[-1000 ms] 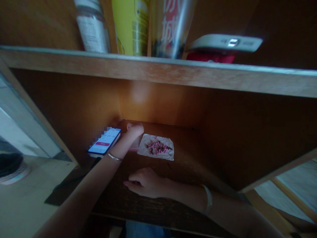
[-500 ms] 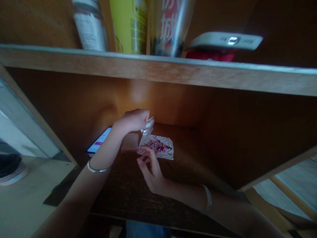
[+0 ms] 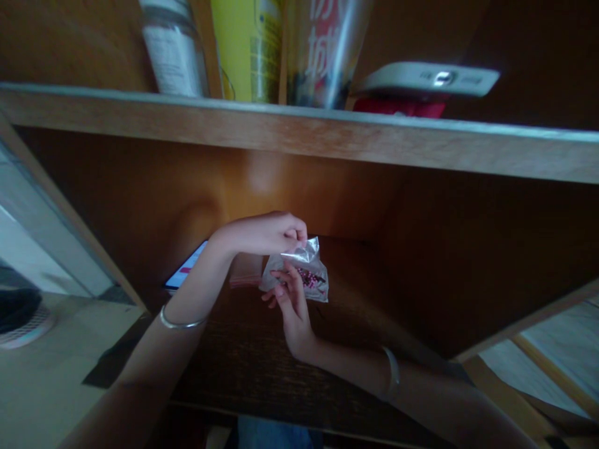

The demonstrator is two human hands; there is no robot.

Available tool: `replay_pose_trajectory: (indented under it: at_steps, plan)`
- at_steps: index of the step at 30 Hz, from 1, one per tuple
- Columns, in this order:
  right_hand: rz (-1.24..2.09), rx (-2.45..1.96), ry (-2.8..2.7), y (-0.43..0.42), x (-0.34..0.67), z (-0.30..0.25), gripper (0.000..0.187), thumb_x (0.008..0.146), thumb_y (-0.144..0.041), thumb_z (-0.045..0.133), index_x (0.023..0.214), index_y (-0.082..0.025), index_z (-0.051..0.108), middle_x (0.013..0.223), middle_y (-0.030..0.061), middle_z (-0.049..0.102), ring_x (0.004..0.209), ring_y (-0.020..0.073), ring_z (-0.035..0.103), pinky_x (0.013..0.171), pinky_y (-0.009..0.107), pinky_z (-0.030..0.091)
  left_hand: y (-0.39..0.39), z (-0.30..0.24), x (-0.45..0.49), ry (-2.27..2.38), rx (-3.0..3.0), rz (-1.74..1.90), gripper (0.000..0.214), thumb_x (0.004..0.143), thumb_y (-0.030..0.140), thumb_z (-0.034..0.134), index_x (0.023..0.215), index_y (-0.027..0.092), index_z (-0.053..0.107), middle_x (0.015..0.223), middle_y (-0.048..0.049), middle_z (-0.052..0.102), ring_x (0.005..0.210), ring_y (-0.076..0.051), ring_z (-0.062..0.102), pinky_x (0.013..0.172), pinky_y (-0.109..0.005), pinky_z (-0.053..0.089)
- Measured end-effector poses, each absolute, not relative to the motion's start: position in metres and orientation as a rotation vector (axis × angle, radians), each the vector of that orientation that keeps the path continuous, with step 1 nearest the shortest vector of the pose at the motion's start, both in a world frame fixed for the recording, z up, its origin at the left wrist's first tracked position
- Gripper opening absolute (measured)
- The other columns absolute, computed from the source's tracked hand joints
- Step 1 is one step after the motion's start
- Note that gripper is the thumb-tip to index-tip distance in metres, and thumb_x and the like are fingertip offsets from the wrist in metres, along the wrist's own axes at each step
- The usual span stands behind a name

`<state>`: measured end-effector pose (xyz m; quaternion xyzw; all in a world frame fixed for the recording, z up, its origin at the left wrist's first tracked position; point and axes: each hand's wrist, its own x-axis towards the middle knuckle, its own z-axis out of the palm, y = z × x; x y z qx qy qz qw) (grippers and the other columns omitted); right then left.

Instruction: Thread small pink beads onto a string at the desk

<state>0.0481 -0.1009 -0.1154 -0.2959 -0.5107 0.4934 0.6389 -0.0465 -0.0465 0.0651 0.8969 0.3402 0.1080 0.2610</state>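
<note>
My left hand [image 3: 276,232] is closed, pinching a small clear plastic bag [image 3: 309,252] that shines where the light falls on it. Beneath it a pile of small pink-headed pieces, like pins or beads [image 3: 309,278], lies on a pale, crinkled sheet or pouch [image 3: 319,294]; which of these it is I cannot tell. My right hand [image 3: 294,305] is open at the near side of the sheet, fingers spread and partly covering it. Left of the sheet is a short stack of pinkish cards or papers [image 3: 246,271], partly behind my left wrist.
A phone with a lit screen [image 3: 187,268] lies by the left wall of the wooden compartment. Overhead, a shelf edge [image 3: 299,128] spans the view, bearing a bottle [image 3: 175,59], a yellow container [image 3: 248,56], a clear cup [image 3: 322,62] and a white device [image 3: 430,80].
My left hand has moved right, drawing the plastic over the pink pieces. My right hand has shifted slightly right and its fingers have spread over the sheet.
</note>
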Motion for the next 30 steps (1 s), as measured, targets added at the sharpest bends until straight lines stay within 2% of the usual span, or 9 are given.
replay_pose_trajectory:
  at_steps: [3, 7, 13, 17, 22, 26, 30]
  plan:
    - [1.147, -0.691, -1.138, -0.101, 0.048, -0.114, 0.041, 0.087, -0.043, 0.053, 0.123, -0.027, 0.045, 0.107, 0.0044, 0.059, 0.069, 0.0113, 0.059, 0.060, 0.027, 0.048, -0.050, 0.070, -0.048, 0.896, 2.408, 0.377, 0.020, 0.079, 0.023, 0.046, 0.088, 0.012, 0.059, 0.081, -0.0035, 0.063, 0.071, -0.012, 0.055, 0.066, -0.023, 0.039]
    - [1.158, -0.684, -1.115, -0.099, 0.048, -0.112, 0.036, 0.087, -0.045, 0.052, 0.114, -0.022, 0.048, 0.084, 0.0007, 0.062, 0.062, 0.0105, 0.058, 0.056, 0.025, 0.045, -0.053, 0.074, -0.048, 0.983, 2.412, 0.361, 0.022, 0.081, 0.025, 0.044, 0.090, 0.014, 0.060, 0.080, -0.0032, 0.063, 0.072, -0.013, 0.056, 0.067, -0.023, 0.039]
    - [1.149, -0.668, -1.154, -0.101, 0.048, -0.112, 0.028, 0.090, -0.046, 0.045, 0.100, -0.021, 0.052, 0.086, 0.0010, 0.062, 0.049, 0.0057, 0.052, 0.044, 0.020, 0.039, -0.047, 0.069, -0.051, 1.123, 2.411, 0.437, 0.022, 0.078, 0.021, 0.042, 0.089, 0.014, 0.060, 0.082, -0.0040, 0.064, 0.073, -0.013, 0.057, 0.066, -0.023, 0.040]
    - [1.120, -0.682, -1.111, -0.102, 0.047, -0.111, 0.027, 0.091, -0.047, 0.044, 0.094, -0.021, 0.050, 0.083, -0.0006, 0.061, 0.046, 0.0044, 0.050, 0.041, 0.018, 0.038, -0.042, 0.066, -0.054, 1.171, 2.408, 0.365, 0.021, 0.073, 0.018, 0.044, 0.085, 0.013, 0.060, 0.073, -0.0030, 0.062, 0.068, -0.013, 0.056, 0.065, -0.024, 0.040]
    - [1.164, -0.664, -1.129, -0.101, 0.048, -0.114, 0.031, 0.089, -0.049, 0.046, 0.084, -0.019, 0.054, 0.074, -0.0016, 0.060, 0.044, 0.0040, 0.049, 0.040, 0.018, 0.038, -0.039, 0.063, -0.055, 1.216, 2.436, 0.348, 0.021, 0.067, 0.015, 0.046, 0.081, 0.013, 0.061, 0.072, -0.0024, 0.063, 0.067, -0.013, 0.055, 0.063, -0.024, 0.039]
    - [1.217, -0.643, -1.185, -0.100, 0.050, -0.116, 0.031, 0.085, -0.048, 0.054, 0.083, -0.017, 0.059, 0.067, -0.0018, 0.059, 0.041, 0.0044, 0.047, 0.038, 0.018, 0.036, -0.040, 0.064, -0.054, 1.227, 2.451, 0.345, 0.020, 0.067, 0.015, 0.045, 0.079, 0.013, 0.062, 0.075, -0.0030, 0.064, 0.068, -0.013, 0.055, 0.062, -0.023, 0.038]
    - [1.242, -0.642, -1.089, -0.102, 0.050, -0.115, 0.035, 0.087, -0.052, 0.049, 0.088, -0.018, 0.056, 0.070, -0.0012, 0.061, 0.041, 0.0054, 0.049, 0.037, 0.018, 0.036, -0.046, 0.068, -0.055, 1.229, 2.446, 0.315, 0.018, 0.069, 0.016, 0.046, 0.078, 0.013, 0.061, 0.073, -0.0027, 0.064, 0.066, -0.012, 0.055, 0.060, -0.022, 0.038]
